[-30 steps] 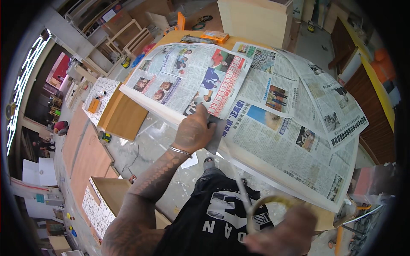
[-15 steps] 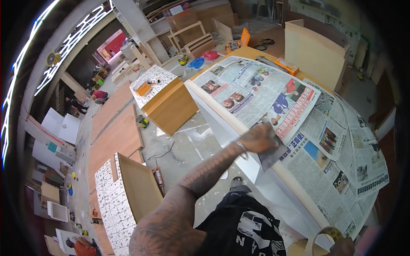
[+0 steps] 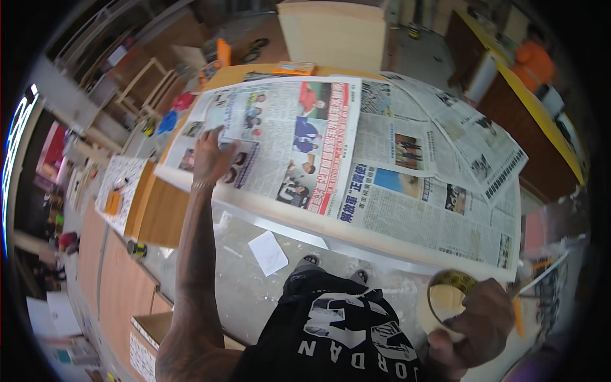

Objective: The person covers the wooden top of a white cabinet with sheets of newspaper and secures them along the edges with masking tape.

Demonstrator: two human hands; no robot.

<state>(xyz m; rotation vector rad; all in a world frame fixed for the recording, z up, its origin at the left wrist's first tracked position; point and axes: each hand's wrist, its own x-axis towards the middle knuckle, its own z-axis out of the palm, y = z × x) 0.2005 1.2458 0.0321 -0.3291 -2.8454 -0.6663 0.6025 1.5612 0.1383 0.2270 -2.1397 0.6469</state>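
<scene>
Sheets of newspaper point(image 3: 267, 149) lie over a broad, pale-edged panel in front of me, some overlapping at the right. My left hand point(image 3: 213, 156) is on the far-left part of the newspaper, beside a printed photo, fingers apart and holding nothing. Near the panel's front right corner, my right hand point(image 3: 480, 325) is closed around a wide roll of tape point(image 3: 439, 299). Its yellowish, patterned inner core faces up, and the fingers hide its right side.
A pale wooden cabinet point(image 3: 334, 35) stands beyond the panel. White-topped drawer boxes point(image 3: 121, 191) and brown boards point(image 3: 124, 274) are at left. A white sheet point(image 3: 267, 253) lies on the floor by my feet. A person in orange point(image 3: 533, 62) is at far right.
My left hand has moved from the panel's near edge to its far-left part. The right hand with the tape roll has come further into view. My head has turned right.
</scene>
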